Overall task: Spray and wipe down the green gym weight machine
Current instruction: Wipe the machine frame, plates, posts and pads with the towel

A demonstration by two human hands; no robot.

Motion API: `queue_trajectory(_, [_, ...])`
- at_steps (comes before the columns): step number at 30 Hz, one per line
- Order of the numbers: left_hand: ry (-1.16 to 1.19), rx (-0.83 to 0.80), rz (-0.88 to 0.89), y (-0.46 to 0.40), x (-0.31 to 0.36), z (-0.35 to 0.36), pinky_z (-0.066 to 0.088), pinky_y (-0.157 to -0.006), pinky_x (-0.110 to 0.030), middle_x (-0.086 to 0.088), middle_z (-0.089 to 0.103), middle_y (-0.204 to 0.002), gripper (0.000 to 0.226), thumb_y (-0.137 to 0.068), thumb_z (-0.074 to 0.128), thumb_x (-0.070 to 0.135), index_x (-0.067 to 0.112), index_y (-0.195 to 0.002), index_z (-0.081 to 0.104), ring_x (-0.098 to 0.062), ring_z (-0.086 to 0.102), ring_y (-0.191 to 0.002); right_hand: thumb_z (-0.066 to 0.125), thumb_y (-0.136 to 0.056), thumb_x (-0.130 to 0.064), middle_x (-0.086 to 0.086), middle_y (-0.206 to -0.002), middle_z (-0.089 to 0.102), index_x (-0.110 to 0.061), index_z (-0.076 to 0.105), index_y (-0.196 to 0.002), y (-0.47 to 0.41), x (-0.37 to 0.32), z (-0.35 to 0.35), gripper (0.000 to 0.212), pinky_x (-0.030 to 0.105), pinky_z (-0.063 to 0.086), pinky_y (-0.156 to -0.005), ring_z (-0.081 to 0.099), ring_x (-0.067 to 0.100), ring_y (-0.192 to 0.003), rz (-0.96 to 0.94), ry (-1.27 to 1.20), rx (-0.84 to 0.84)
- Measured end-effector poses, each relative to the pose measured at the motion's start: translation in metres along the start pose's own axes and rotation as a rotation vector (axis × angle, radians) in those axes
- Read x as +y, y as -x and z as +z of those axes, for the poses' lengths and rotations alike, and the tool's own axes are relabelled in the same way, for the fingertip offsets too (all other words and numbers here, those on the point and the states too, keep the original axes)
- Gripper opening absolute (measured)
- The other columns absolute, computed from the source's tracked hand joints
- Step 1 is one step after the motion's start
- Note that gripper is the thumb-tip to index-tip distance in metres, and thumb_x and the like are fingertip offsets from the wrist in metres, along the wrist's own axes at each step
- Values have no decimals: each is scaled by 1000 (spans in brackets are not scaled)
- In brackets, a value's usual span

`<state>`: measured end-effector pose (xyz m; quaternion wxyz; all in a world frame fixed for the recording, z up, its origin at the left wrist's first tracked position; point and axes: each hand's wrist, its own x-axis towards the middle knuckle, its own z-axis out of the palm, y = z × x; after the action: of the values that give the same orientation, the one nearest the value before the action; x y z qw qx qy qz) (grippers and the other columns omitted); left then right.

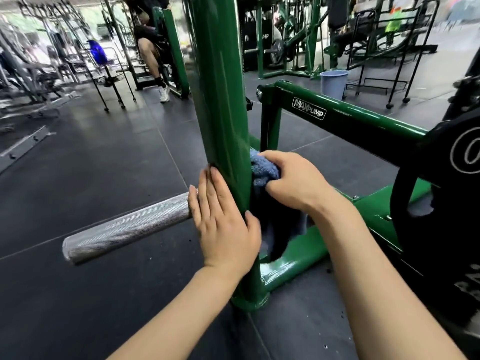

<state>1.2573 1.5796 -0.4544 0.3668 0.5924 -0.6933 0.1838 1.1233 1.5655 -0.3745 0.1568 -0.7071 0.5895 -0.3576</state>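
Observation:
A thick green upright post (220, 100) of the weight machine rises in the middle of the view. My left hand (223, 219) lies flat against the post's left side, fingers straight, thumb round the front edge. My right hand (293, 180) grips a bunched blue cloth (262, 167) and presses it against the right side of the post at about the same height. A green crossbar (363, 113) with a MAXPUMP label runs off to the right, and a green base rail (298, 258) lies on the floor. No spray bottle is in view.
A knurled silver bar (124, 229) sticks out left from the post. A black weight plate (446, 178) hangs at the right. A pale blue bucket (333, 83) stands behind the crossbar. A person (150, 48) sits on a far machine. Dark rubber floor (91, 165) lies to the left.

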Motion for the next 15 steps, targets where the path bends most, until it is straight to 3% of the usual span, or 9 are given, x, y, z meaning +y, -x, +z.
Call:
queue_trajectory(3, [15, 2, 2, 1, -1, 1, 8, -119, -46, -25, 24, -154, 89, -74, 41, 31, -6, -148, 7, -30, 18, -144, 49, -71, -16, -6, -91, 67, -26, 62, -98, -22, 0, 13, 32, 38, 49, -85, 59, 25, -94, 107, 114, -22])
queue_trajectory(6, [17, -5, 23, 0, -5, 1, 10, -119, -46, -25, 24, -153, 89, -74, 41, 32, -4, -148, 7, -31, 19, -144, 51, -78, -12, -5, -91, 69, -25, 66, -99, -25, 5, 22, 29, 33, 51, -81, 61, 21, -90, 191, -5, -26])
queue_trajectory(8, [18, -9, 32, 0, -6, 1, 9, -119, -46, -26, 24, -153, 89, -74, 42, 32, -5, -148, 7, -31, 20, -144, 48, -76, -5, -7, -85, 68, -24, 66, -95, -11, 10, 22, 32, 29, 49, -76, 61, 19, -84, 237, -112, -54])
queue_trajectory(12, [51, -4, 17, -1, -5, 1, 9, -120, -46, -25, 25, -153, 91, -72, 46, 30, -7, -147, 10, -32, 20, -144, 51, -69, -6, -4, -72, 65, -17, 63, -85, 23, 9, 19, 23, 34, 52, -71, 62, 22, -76, 274, 25, -111])
queue_trajectory(15, [59, 1, 23, -1, -4, 0, 8, -120, -44, -24, 25, -153, 91, -72, 46, 31, -6, -147, 11, -32, 19, -144, 53, -68, -6, -12, -85, 67, -27, 69, -96, 21, -8, 14, 38, 29, 48, -72, 59, 14, -84, 220, 25, 148])
